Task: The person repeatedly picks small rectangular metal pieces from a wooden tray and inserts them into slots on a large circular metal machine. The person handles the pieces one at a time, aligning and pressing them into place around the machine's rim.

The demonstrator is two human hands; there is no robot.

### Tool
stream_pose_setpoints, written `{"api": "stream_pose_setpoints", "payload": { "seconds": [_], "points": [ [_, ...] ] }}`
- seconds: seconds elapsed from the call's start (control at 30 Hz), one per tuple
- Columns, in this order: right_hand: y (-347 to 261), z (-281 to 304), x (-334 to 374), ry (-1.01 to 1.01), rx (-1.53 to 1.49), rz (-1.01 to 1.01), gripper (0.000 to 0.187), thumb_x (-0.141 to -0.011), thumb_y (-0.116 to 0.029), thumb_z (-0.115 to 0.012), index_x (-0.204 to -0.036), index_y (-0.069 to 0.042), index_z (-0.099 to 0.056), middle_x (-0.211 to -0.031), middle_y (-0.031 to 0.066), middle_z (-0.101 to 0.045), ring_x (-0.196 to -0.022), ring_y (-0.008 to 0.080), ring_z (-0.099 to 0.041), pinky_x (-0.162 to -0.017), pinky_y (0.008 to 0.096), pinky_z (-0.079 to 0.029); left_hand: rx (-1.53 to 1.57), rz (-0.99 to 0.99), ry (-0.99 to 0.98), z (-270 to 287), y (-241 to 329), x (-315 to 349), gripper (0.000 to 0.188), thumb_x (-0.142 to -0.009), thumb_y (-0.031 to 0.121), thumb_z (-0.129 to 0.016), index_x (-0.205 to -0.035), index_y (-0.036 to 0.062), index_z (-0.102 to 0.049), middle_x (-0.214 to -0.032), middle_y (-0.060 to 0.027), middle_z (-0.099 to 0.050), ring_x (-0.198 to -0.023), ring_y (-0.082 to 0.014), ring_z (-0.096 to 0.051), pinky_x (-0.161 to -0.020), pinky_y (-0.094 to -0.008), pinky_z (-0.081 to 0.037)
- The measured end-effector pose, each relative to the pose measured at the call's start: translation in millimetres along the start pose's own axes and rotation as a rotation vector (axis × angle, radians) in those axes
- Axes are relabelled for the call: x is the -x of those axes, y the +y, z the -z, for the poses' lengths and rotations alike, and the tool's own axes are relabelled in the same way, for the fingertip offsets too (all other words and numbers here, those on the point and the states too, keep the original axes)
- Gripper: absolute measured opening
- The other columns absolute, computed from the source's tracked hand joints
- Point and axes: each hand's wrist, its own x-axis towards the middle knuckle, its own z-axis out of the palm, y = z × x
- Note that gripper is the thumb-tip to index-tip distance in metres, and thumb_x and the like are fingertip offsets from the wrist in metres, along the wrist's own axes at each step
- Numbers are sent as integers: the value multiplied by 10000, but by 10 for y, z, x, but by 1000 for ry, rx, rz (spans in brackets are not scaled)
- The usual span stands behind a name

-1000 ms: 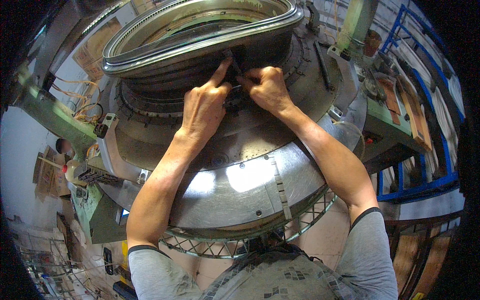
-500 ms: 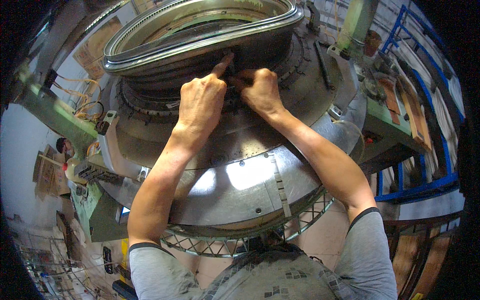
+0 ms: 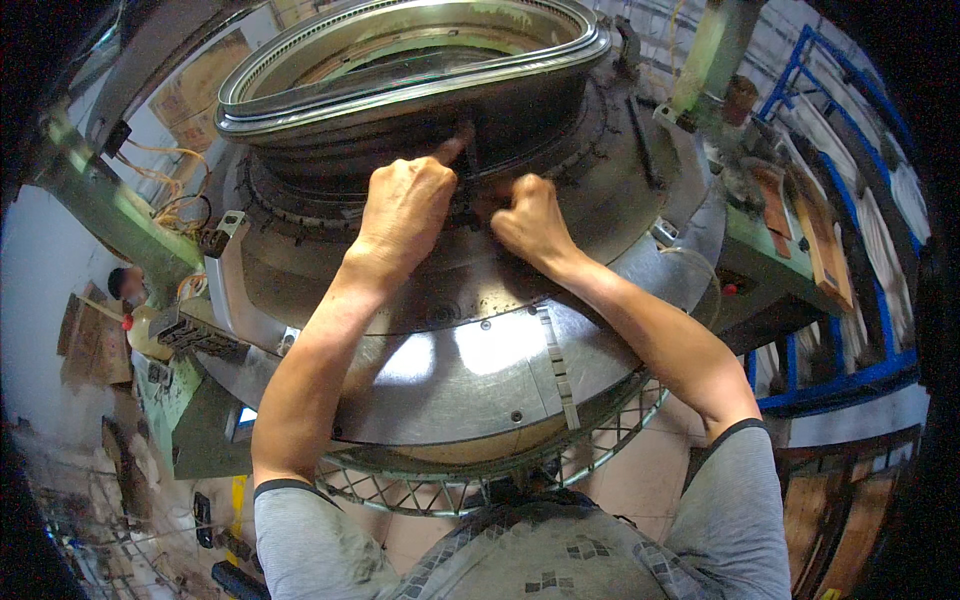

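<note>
A large round metal machine (image 3: 470, 385) stands before me. On it rises a dark curved wall (image 3: 540, 115) under a shiny ridged ring (image 3: 420, 95). My left hand (image 3: 408, 205) is at the foot of this wall; its index finger is stretched against the dark surface, the others curled under. Just right of it and a little lower, my right hand (image 3: 532, 220) is closed, with thumb and index finger brought together in the shadow near the wall's base. Whatever those fingertips hold is too dark to make out. A narrow upright strip (image 3: 473, 150) shows between the hands.
A thin black bar (image 3: 643, 140) lies on the machine's right side. Green posts (image 3: 705, 55) flank it, with orange cables (image 3: 165, 175) at the left. A blue rack (image 3: 840, 390) stands right. Another person (image 3: 125, 285) is partly visible at far left.
My right hand has come down toward me, away from the left index finger. The left hand stays at the wall with its finger out. The whole view has shifted slightly.
</note>
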Motion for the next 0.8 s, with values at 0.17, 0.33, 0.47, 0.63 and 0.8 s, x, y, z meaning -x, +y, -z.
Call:
{"api": "stream_pose_setpoints", "payload": {
  "seconds": [0.17,0.33,0.47,0.63,0.8],
  "points": [
    [-11,73,212,-42,-84,-46,224,-709,-55,-580,-834,48,-735,-704,230,-694,-613,221,-673,-624,386,-536,17,-63,-103,-49,57,42,90,-772,13,-629,-772,14,-719,-723,-210,-684,-708,-349,-722,-612,-420,-592],
    [74,-109,-14,189,-171,50,205,-791,-126,-718,-948,-6,-774,-843,185,-753,-707,170,-702,-679,337,-550,-14,2,-26,-29,-18,-42,452,-781,-47,-588,-1226,24,-630,-774,-209,-691,-735,-380,-713,-634,-463,-595],
    [67,-281,-264,327,-91,83,170,-800,-153,-795,-929,-42,-785,-867,166,-758,-732,182,-723,-710,329,-556,-49,26,64,-23,-16,-87,381,-774,-37,-607,-1147,20,-664,-780,-203,-695,-736,-366,-719,-630,-447,-596],
    [2,-279,-472,408,-79,72,139,-801,-193,-798,-873,-75,-791,-853,150,-755,-715,221,-740,-666,342,-559,-87,57,59,-38,-35,-122,450,-776,-37,-618,-1221,30,-624,-801,-194,-699,-740,-349,-724,-618,-425,-600],
    [41,-93,-570,350,255,148,235,-814,-350,-792,-862,-120,-800,-819,165,-730,-709,294,-736,-626,391,-561,-84,54,86,-23,-34,-117,597,-782,-42,-601,-1369,57,-557,-830,-191,-701,-738,-359,-719,-626,-427,-602]
  ]
}}
